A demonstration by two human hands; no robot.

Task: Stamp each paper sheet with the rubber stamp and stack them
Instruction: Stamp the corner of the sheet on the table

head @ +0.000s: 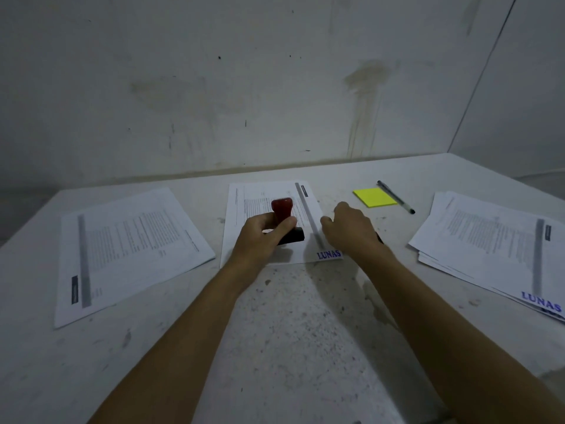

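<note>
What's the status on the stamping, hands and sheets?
Left hand grips rubber stamp over centre sheet, already marked LUNAS. Right hand at sheet's right edge, grip unclear. Stamped stack right, unstamped stack left. Nothing obstructing.

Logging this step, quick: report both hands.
Left hand: gripping the stamp.
Right hand: fingers curled at the middle sheet's edge; grip cannot be told.

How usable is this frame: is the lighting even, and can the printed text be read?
Head view: dim, flat light with soft shadows under the forearms; wide-angle bending along the table edges; body text on the centre sheet is too blurred to read, only the blue LUNAS stamp mark is legible; the rubber stamp is slightly soft.
</note>
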